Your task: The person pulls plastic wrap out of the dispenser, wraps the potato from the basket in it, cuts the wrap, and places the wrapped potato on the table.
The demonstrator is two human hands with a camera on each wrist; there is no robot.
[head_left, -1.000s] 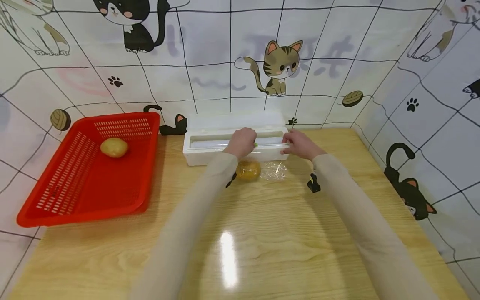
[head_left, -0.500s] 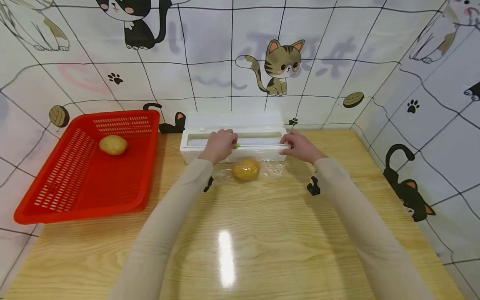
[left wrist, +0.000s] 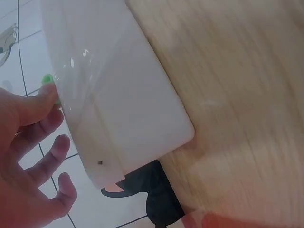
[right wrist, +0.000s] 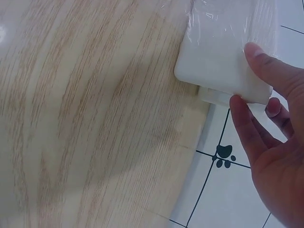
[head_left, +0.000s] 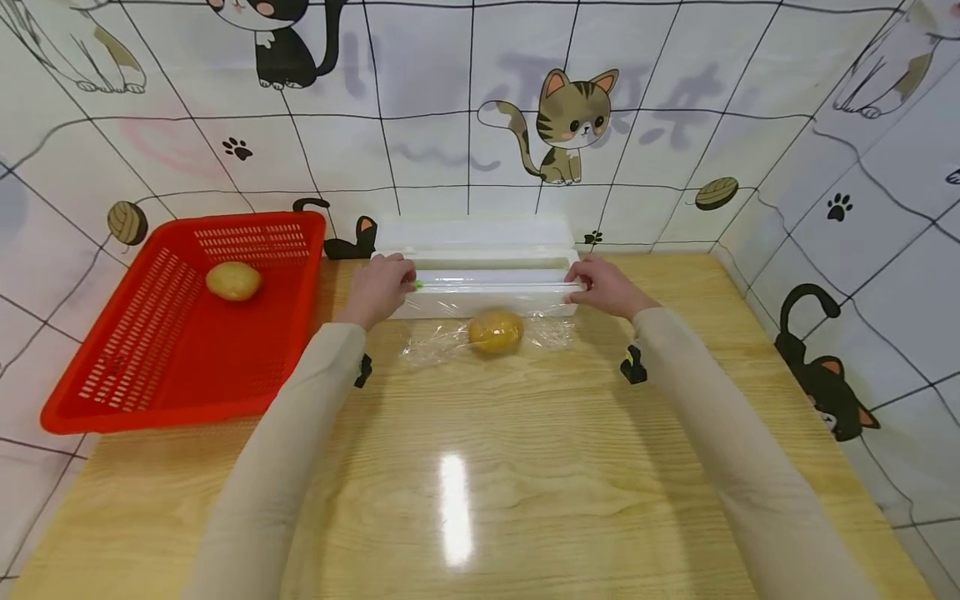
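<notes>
A white cling film dispenser box [head_left: 480, 302] stands at the back of the table with its lid [head_left: 472, 233] raised and a roll of film inside. At its left end my left hand [head_left: 378, 287] pinches a small green slide cutter [left wrist: 47, 79] on the front edge. My right hand [head_left: 603, 287] grips the box's right end, thumb on the front face in the right wrist view. Before the box lies a yellow potato [head_left: 496, 332] under clear cling film [head_left: 435, 343], which spreads out on both sides of it.
To the left stands a red plastic basket [head_left: 202, 358] with one potato [head_left: 233, 282] in it. A cat-patterned covering [head_left: 420, 150] rises right behind the box and along the sides of the wooden table [head_left: 480, 467].
My left hand has slid leftward along the box's front edge with the green cutter, from the middle to the left end. My right hand has kept its hold on the right end.
</notes>
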